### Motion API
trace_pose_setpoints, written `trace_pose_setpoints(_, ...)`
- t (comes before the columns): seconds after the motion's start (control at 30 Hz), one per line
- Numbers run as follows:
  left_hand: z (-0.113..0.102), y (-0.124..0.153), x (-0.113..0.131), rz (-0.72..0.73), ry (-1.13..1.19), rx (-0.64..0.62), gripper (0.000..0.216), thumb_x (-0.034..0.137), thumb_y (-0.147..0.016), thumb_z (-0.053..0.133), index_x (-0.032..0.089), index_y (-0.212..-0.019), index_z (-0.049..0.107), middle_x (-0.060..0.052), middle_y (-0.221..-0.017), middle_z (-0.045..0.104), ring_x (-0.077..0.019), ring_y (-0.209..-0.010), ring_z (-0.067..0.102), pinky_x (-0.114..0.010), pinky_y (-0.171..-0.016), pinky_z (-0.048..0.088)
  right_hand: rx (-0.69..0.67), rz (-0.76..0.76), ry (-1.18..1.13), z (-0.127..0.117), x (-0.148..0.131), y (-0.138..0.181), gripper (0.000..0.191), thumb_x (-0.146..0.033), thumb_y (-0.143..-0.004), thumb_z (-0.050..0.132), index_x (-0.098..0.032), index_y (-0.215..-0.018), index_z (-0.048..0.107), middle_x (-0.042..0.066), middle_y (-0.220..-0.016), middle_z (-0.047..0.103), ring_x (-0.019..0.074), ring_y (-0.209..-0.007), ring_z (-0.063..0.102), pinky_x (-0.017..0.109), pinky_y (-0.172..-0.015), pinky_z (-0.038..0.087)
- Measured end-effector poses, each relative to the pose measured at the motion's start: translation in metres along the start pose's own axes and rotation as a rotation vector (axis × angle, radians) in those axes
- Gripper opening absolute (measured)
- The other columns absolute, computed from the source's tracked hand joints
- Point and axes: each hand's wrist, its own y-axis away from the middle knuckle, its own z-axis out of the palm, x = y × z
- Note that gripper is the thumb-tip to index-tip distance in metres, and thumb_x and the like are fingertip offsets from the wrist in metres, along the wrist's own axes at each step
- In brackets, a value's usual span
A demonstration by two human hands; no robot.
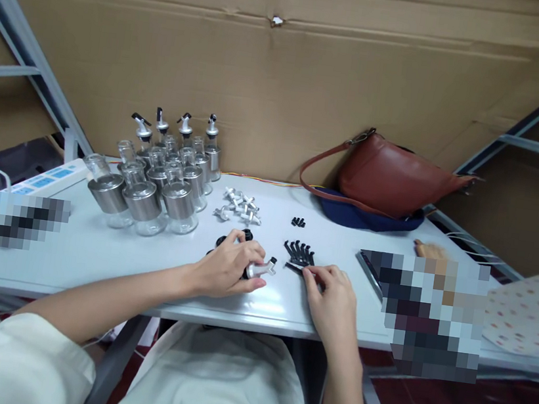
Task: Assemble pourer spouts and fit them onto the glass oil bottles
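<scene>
My left hand (228, 268) is closed around a silver pourer spout (259, 268) with a black base, held low over the table and pointing right. Several black round stoppers (247, 234) lie beside and partly behind that hand. In a pinch, my right hand (331, 296) has one end of a thin black lever (294, 267). Just beyond its fingers is a row of several similar black levers (298, 252). Farther back lie a loose heap of silver spout pieces (238, 206) and a few tiny black caps (298, 222).
Glass bottles with steel bands (143, 202) crowd the back left; several carry pourers. A brown leather bag (392, 175) rests on dark blue cloth (372, 214) at the back right. A power strip (49, 178) lies left. Cardboard (283, 98) walls the back.
</scene>
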Motion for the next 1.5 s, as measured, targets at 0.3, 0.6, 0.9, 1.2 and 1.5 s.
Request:
trace_pose_setpoints(0.3, -0.005, -0.005, 0.003, -0.041, 0.001, -0.050, 0.020, 0.034, -0.095, 0.039, 0.018, -0.105, 0.045, -0.011, -0.104, 0.065, -0.0178, -0.097, 0.060, -0.036, -0.090, 0.031, 0.035, 0.040, -0.103, -0.008, -0.012, -0.002, 0.027, -0.038, -0.091, 0.046, -0.017, -0.085, 0.063, 0.005, -0.073, 0.059, 0.0182, -0.066, 0.051, 0.032, -0.065, 0.041)
trace_pose_setpoints(0.6, -0.004, -0.002, 0.003, -0.008, 0.051, -0.139, 0.020, 0.029, -0.095, 0.029, 0.019, -0.103, 0.044, -0.010, -0.099, 0.064, -0.0186, -0.092, 0.056, -0.037, -0.087, 0.032, -0.243, -0.178, -0.549, -0.007, -0.063, -0.004, 0.029, -0.030, -0.097, 0.034, -0.020, -0.084, 0.058, 0.002, -0.073, 0.058, 0.0136, -0.064, 0.054, 0.025, -0.061, 0.042)
trace_pose_setpoints(0.9, -0.006, -0.005, 0.008, 0.223, -0.171, -0.059, 0.014, 0.025, -0.094, 0.034, 0.019, -0.099, 0.045, -0.006, -0.090, 0.065, -0.0170, -0.082, 0.057, -0.036, -0.081, 0.029, -0.149, -0.178, -0.525, -0.008, -0.061, 0.001, 0.039, -0.030, -0.093, 0.038, -0.021, -0.055, 0.032, -0.004, -0.050, 0.032, 0.0095, -0.048, 0.035, 0.024, -0.048, 0.030)
trace_pose_setpoints(1.2, -0.008, -0.004, -0.006, -0.026, -0.107, 0.207, 0.013, 0.019, -0.092, 0.042, 0.020, -0.104, 0.037, -0.009, -0.103, 0.061, -0.0171, -0.097, 0.057, -0.035, -0.084, 0.038, -0.026, -0.052, -0.431, -0.053, -0.037, -0.071, 0.019, -0.034, -0.081, 0.059, -0.018, -0.084, 0.069, 0.006, -0.082, 0.068, 0.0173, -0.072, 0.061, 0.029, -0.065, 0.046)
trace_pose_setpoints(1.5, -0.007, -0.007, -0.008, 0.030, -0.104, 0.236, 0.013, 0.016, -0.090, 0.046, 0.020, -0.101, 0.039, -0.007, -0.099, 0.063, -0.0159, -0.092, 0.058, -0.033, -0.085, 0.041, -0.455, 0.067, -0.070, -0.017, -0.009, -0.165, 0.013, -0.010, -0.081, 0.046, -0.016, -0.085, 0.056, 0.003, -0.068, 0.067, 0.0144, -0.063, 0.062, 0.023, -0.059, 0.043)
